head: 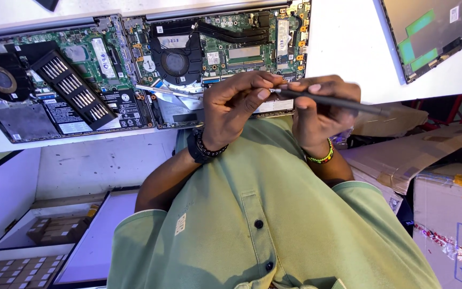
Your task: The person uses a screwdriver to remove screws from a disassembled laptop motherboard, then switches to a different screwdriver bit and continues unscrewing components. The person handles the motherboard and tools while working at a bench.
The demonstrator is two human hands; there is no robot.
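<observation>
Right hand [319, 115] gripping screwdriver [330, 100], tip leftward

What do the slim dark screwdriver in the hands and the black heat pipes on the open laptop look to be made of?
Slim dark screwdriver: likely matte grey metal, judging by its even dull sheen, with a bright steel-looking tip pinched by the left hand while the right hand holds the shaft. Black heat pipes: probably painted metal, flat and smooth.

both forearms bent in toward the chest, wrists close together. left hand [236, 107] fingers curled, tips pinched. right hand [319, 109] closed in a grip, fingertips touching those of the left.
</observation>
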